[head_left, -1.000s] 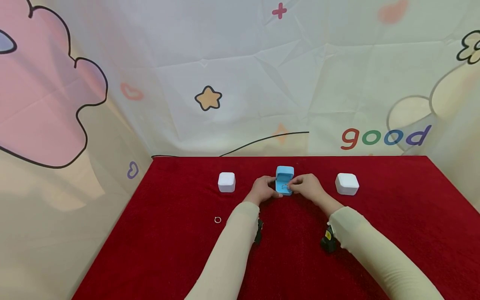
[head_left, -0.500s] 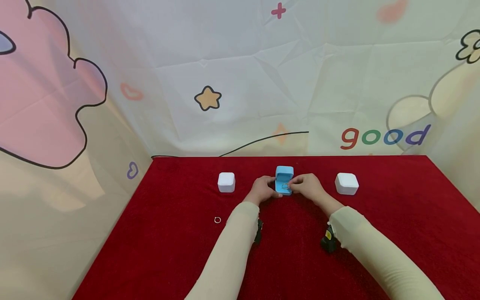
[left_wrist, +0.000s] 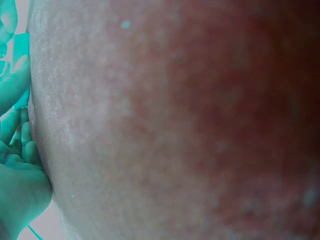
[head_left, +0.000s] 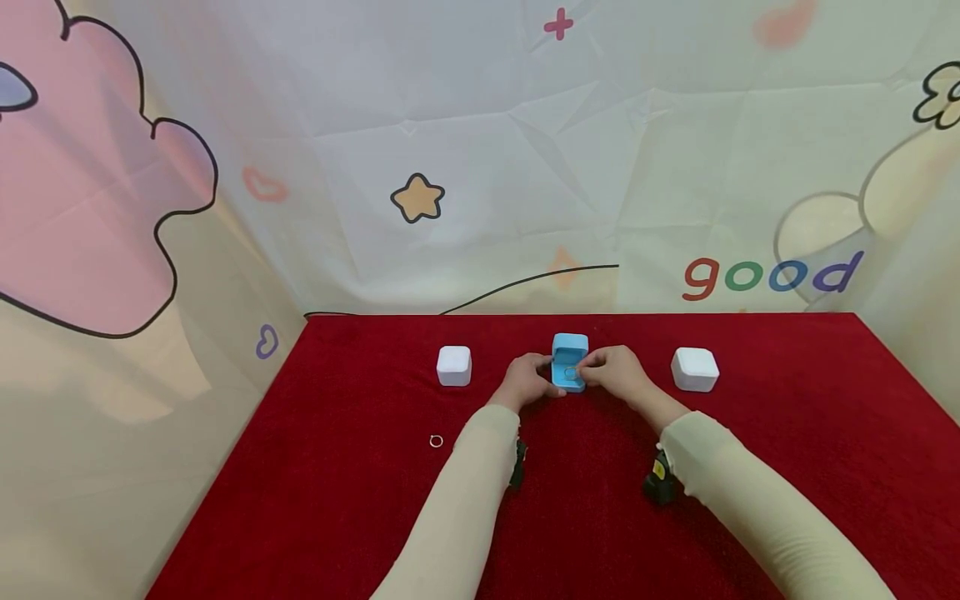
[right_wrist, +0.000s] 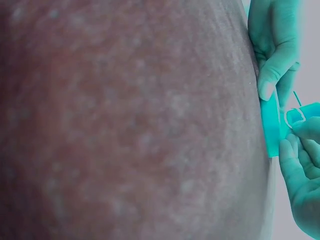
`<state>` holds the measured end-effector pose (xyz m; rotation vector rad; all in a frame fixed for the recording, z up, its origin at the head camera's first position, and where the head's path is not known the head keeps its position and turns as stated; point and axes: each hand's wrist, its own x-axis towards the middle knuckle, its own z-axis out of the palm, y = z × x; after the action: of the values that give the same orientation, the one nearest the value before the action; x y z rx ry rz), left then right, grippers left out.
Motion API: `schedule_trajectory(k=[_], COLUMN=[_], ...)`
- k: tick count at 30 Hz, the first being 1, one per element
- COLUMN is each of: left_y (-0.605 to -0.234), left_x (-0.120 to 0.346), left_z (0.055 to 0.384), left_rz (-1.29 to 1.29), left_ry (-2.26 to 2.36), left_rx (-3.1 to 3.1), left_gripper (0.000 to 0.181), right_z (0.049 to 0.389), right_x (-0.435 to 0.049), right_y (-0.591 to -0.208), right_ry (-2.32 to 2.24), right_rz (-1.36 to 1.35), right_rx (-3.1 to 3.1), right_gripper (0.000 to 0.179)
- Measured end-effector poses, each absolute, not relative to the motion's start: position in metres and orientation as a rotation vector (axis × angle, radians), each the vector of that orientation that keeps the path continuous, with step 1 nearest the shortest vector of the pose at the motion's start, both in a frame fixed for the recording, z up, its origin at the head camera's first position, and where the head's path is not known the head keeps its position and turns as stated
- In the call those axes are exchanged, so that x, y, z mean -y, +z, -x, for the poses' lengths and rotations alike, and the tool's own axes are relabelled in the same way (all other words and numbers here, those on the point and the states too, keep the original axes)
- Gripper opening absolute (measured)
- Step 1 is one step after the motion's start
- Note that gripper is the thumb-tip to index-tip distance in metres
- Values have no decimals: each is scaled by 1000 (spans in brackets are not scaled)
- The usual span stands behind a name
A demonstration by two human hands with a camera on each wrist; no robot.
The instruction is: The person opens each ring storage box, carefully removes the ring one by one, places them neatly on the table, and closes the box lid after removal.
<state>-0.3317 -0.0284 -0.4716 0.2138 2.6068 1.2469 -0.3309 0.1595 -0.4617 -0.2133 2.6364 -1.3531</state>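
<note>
Word "good" [head_left: 772, 276] in coloured letters, reddish plus sign [head_left: 558, 24], both on backdrop [head_left: 495, 158]

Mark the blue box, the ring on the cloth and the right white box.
Blue box [head_left: 570, 356], head view: lid's inner face.
Loose ring [head_left: 437, 447], head view: near edge of its band.
Right white box [head_left: 695, 365], head view: top face.

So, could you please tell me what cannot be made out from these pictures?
Blue box, head view: right part hidden behind the right hand.
Held ring, right wrist view: partly covered by the fingers.
Right hand, right wrist view: cut off by the right edge.
Loose ring, head view: too small for detail.
White boxes, head view: insides hidden by their outer walls.
</note>
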Motion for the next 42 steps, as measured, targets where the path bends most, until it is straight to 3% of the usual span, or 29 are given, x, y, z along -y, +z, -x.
schedule_trajectory(k=[42], left_y=[-473], left_x=[29], left_z=[333], left_rz=[-213], left_ry=[1250], left_rx=[-2596], left_gripper=[61], right_z=[321], right_x=[-163], right_y=[-426], right_ry=[-1331], right_rz=[269], right_rx=[-2689], right_gripper=[25])
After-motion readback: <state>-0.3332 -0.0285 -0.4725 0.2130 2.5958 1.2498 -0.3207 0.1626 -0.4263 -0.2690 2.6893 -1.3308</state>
